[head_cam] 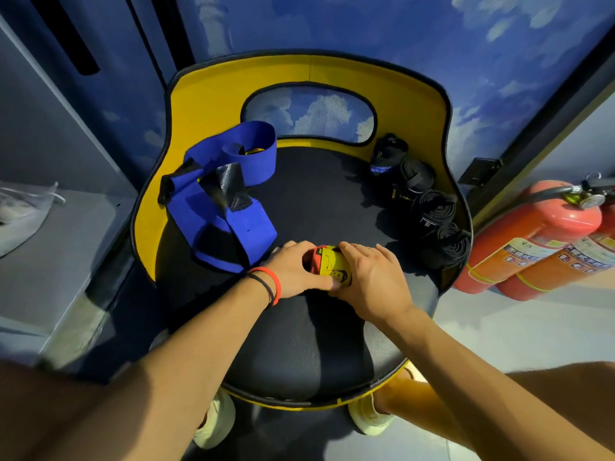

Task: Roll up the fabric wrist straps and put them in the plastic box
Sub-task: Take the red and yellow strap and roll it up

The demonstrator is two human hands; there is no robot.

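Observation:
A red and yellow fabric wrist strap [327,262], rolled into a tight bundle, sits on the black seat [299,344] of a yellow chair. My left hand [293,269] grips its left side and my right hand [372,277] wraps round its right side, thumbs meeting at the front. Unrolled blue straps [229,197] lie in a loose heap at the seat's back left. Several rolled black straps [429,207] line the seat's right edge. I see no plastic box.
The chair's yellow backrest [309,74] curves round the seat's far side. Two red fire extinguishers [532,241] lie on the floor to the right. A grey shelf [56,254] with a clear plastic bag [23,211] stands on the left. My feet show under the seat.

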